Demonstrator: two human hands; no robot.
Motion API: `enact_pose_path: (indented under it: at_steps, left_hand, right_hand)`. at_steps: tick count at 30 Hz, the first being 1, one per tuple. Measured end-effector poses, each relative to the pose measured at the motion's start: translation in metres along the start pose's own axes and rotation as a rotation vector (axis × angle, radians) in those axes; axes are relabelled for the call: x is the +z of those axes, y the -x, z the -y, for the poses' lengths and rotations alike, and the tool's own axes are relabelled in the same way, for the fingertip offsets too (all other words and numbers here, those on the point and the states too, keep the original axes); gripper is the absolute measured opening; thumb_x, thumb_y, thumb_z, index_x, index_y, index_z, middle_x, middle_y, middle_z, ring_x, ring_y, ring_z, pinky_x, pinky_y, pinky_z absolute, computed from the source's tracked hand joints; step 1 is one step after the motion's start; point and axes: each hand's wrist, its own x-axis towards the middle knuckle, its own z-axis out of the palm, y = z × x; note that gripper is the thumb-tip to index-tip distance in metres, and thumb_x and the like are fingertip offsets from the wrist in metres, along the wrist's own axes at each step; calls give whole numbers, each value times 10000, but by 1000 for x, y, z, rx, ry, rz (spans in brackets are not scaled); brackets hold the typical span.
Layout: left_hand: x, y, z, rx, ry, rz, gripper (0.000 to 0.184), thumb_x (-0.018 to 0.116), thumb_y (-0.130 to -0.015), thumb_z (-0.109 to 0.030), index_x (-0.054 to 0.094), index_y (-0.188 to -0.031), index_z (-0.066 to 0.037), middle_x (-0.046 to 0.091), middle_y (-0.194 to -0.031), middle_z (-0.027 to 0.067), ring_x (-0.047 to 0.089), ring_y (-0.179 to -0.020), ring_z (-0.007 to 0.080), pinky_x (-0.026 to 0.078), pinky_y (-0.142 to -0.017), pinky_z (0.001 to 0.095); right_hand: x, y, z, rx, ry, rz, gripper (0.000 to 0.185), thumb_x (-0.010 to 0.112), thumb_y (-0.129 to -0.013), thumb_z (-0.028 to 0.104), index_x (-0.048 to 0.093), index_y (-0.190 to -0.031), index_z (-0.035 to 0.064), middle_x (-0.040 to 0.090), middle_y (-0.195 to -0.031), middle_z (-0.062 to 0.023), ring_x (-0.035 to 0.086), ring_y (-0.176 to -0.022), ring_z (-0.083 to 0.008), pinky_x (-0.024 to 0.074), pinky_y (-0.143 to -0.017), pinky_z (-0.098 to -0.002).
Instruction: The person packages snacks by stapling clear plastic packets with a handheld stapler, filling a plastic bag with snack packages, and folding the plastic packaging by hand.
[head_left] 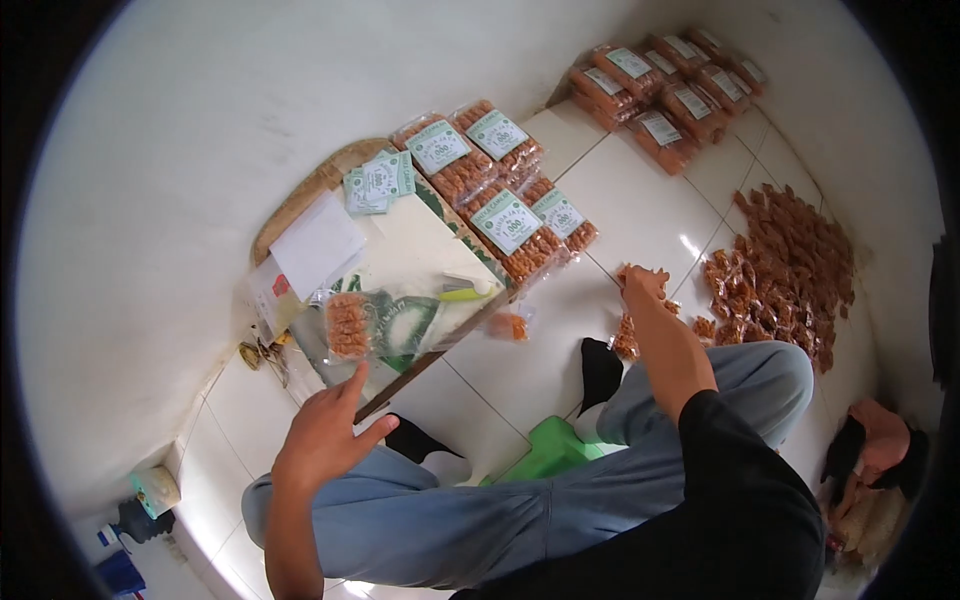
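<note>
In the head view, the left hand (335, 430) is open at eight o'clock, index finger extended toward a clear plastic bag of stacked brown snacks (348, 328), which lies at nine o'clock on a low, white-topped table (405, 235). The right hand (645, 285), at three o'clock, bends over small clear-wrapped brown packets (626, 342); whether it grips one, I cannot tell. Green-and-white-labelled snack packs (507, 222) lie toward twelve o'clock.
</note>
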Motion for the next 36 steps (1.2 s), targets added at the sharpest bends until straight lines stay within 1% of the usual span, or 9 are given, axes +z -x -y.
enact_pose_path:
  at_steps: [2, 5, 7, 10, 14, 19, 24, 27, 36]
  left_hand:
    - [1, -1, 1, -16, 2, 3, 799, 638, -857, -471, 321, -1443, -30, 605, -1068, 272, 585, -1016, 418, 460, -882, 431]
    - [3, -4, 4, -38, -17, 18, 791, 632, -861, -477, 327, -1442, -35, 609, -1060, 266, 588, -1011, 412, 462, -879, 429]
    - [4, -5, 3, -57, -4, 31, 781, 626, -866, -477, 328, -1444, -45, 608, -1077, 266, 586, -1029, 406, 460, -889, 429]
    - [-4, -6, -4, -114, 10, 82, 771, 621, -871, -473, 327, -1447, -53, 596, -1125, 269, 573, -1067, 405, 450, -917, 431]
    - [-5, -4, -1, -104, 9, 53, 771, 620, -872, -472, 322, -1451, -58, 582, -1165, 272, 560, -1098, 405, 440, -940, 429]
    - [-5, 2, 1, -5, 17, -20, 776, 621, -873, -465, 312, -1456, -56, 579, -1177, 269, 553, -1108, 412, 434, -949, 434]
    - [-4, 4, 0, -22, 31, -9, 777, 625, -871, -461, 318, -1450, -44, 577, -1181, 275, 551, -1112, 417, 430, -954, 436]
    - [1, 7, 8, -32, 22, -41, 774, 626, -870, -461, 329, -1442, -33, 579, -1173, 279, 553, -1107, 417, 434, -950, 436]
    - [-5, 18, 5, -33, 62, -85, 733, 639, -863, -453, 387, -1398, -19, 590, -1156, 274, 562, -1108, 401, 448, -942, 419]
  right_hand:
    - [-30, 31, 23, 214, -166, 133, 522, 693, -801, 168, 463, -1264, 240, 376, -1289, -166, 465, -1182, -320, 467, -922, -509]
    - [-9, 20, -5, -147, 125, 192, 495, 647, -838, 195, 449, -1288, 256, 413, -1277, -157, 493, -1146, -355, 485, -910, -494]
    - [-13, 27, -27, -895, 475, 202, 455, 573, -885, 241, 433, -1318, 252, 452, -1262, -147, 508, -1135, -367, 488, -894, -490]
    - [-32, 31, -33, -1214, 493, 303, 424, 503, -916, 256, 430, -1334, 254, 468, -1272, -129, 523, -1129, -368, 491, -861, -496]
    - [-54, 53, -14, -846, 200, 224, 358, 470, -929, 195, 469, -1283, 248, 474, -1259, -161, 534, -1117, -369, 477, -852, -509]
    - [-33, 81, -39, -341, 11, 87, 436, 506, -939, 195, 383, -1325, 31, 441, -1297, -240, 502, -1154, -395, 416, -970, -466]
    - [-5, 94, -61, -405, 200, 46, 654, 652, -873, 230, 296, -1404, 87, 307, -1377, -288, 328, -1249, -510, 375, -1036, -504]
    - [-34, 124, -63, -453, 249, 247, 758, 736, -795, 249, 305, -1399, 93, 269, -1398, -272, 267, -1304, -461, 389, -1019, -502]
    - [-27, 108, -81, -701, -13, 431, 854, 692, -692, -7, 239, -1416, 14, 359, -1378, -216, 534, -1128, -303, 450, -973, -381]
